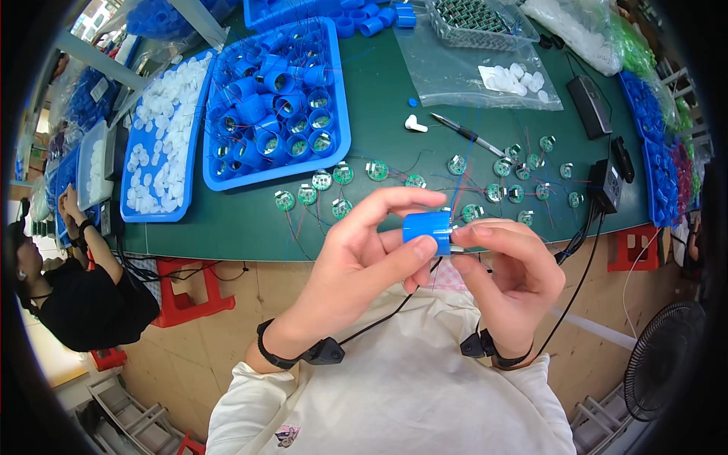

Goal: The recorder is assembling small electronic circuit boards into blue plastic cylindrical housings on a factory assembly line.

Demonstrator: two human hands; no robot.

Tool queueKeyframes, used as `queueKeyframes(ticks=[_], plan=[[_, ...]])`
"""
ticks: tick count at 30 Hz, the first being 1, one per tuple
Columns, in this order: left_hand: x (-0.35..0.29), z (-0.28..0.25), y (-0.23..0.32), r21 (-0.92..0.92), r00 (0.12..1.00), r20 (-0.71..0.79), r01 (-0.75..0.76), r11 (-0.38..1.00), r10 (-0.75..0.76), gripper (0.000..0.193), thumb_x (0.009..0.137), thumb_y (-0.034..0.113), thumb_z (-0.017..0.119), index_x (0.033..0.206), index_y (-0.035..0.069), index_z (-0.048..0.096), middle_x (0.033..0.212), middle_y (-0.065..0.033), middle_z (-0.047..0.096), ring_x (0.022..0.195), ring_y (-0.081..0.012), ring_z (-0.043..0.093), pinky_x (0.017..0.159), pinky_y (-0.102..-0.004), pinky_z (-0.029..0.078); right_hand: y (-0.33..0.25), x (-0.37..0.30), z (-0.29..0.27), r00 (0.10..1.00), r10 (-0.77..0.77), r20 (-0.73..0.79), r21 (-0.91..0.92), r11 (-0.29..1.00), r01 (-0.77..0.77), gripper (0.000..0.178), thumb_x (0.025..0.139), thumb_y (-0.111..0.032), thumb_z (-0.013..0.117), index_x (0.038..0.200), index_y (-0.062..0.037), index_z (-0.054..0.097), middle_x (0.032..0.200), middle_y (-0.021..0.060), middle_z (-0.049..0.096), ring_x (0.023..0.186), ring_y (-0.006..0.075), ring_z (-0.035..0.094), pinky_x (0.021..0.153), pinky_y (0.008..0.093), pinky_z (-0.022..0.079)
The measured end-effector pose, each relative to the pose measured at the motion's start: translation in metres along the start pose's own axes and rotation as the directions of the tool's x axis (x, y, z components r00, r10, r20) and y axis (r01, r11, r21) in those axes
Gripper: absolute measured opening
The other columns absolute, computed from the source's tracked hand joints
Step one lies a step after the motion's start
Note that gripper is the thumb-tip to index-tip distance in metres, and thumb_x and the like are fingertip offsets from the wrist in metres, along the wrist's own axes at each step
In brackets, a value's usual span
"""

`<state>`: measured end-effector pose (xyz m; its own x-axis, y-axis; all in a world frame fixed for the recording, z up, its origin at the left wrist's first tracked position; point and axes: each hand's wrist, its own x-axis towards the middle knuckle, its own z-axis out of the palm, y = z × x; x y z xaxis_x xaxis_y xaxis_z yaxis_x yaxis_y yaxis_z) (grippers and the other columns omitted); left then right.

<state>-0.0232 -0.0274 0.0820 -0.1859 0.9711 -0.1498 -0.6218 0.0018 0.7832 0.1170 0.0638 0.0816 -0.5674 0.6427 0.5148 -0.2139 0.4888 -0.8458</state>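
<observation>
In front of my chest, just over the table's near edge, my left hand (371,250) grips a blue plastic cup (426,230) lying on its side. My right hand (512,262) pinches at the cup's right end, thumb below and fingers above. A small pale edge shows between those fingertips, but they cover most of the piece. Thin wires rise near the cup. Beyond my hands, several small round green circuit boards (495,192) with red and dark wires are scattered on the green table (379,106). Other boards (321,180) lie to the left.
A blue tray (345,114) holds blue cups with boards inside. Left of it, another tray (129,208) carries white discs. A pen (466,133), a white earbud (415,123), a plastic bag (425,83) and black boxes (604,186) lie farther out. A co-worker (91,280) sits at left; a fan (663,364) stands at right.
</observation>
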Motion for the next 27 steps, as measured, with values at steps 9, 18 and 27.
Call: queueKeyframes(ticks=[9, 18, 27], plan=[[-0.009, 0.006, -0.006, 0.415, 0.936, -0.089, -0.277, 0.867, 0.342, 0.037, 0.074, 0.002, 0.067, 0.110, 0.002, 0.055, 0.095, -0.0061, 0.049, 0.074, -0.0077, 0.052, 0.057, -0.0189, 0.044, 0.014, -0.008, -0.002, 0.947, 0.256, 0.194, 0.442, 0.839, -0.317, 0.026, 0.069, 0.015, 0.061, 0.094, 0.0081, 0.060, 0.102, 0.0160, 0.056, 0.093, 0.0210, 0.055, 0.082, 0.0326, 0.044], [-0.018, 0.013, 0.012, 0.797, 0.800, 0.226, -0.480, 0.367, 0.556, 0.048, 0.057, 0.012, 0.080, 0.101, 0.002, 0.064, 0.083, -0.0052, 0.051, 0.065, -0.0118, 0.050, 0.056, -0.0219, 0.044, 0.019, -0.021, 0.008, 0.955, 0.243, 0.172, 0.723, 0.627, -0.290, 0.021, 0.073, 0.012, 0.058, 0.094, 0.0077, 0.061, 0.093, 0.0189, 0.059, 0.085, 0.0231, 0.055, 0.077, 0.0340, 0.045], [-0.020, 0.014, 0.005, 0.872, 0.718, 0.326, -0.479, 0.097, 0.614, 0.058, 0.054, 0.039, 0.078, 0.096, 0.002, 0.063, 0.084, -0.0041, 0.053, 0.069, -0.0138, 0.052, 0.055, -0.0255, 0.043, 0.016, -0.027, 0.010, 0.851, 0.299, 0.431, 0.838, 0.218, -0.501, 0.017, 0.079, 0.003, 0.058, 0.095, 0.0058, 0.060, 0.096, 0.0166, 0.060, 0.094, 0.0250, 0.056, 0.081, 0.0358, 0.044]])
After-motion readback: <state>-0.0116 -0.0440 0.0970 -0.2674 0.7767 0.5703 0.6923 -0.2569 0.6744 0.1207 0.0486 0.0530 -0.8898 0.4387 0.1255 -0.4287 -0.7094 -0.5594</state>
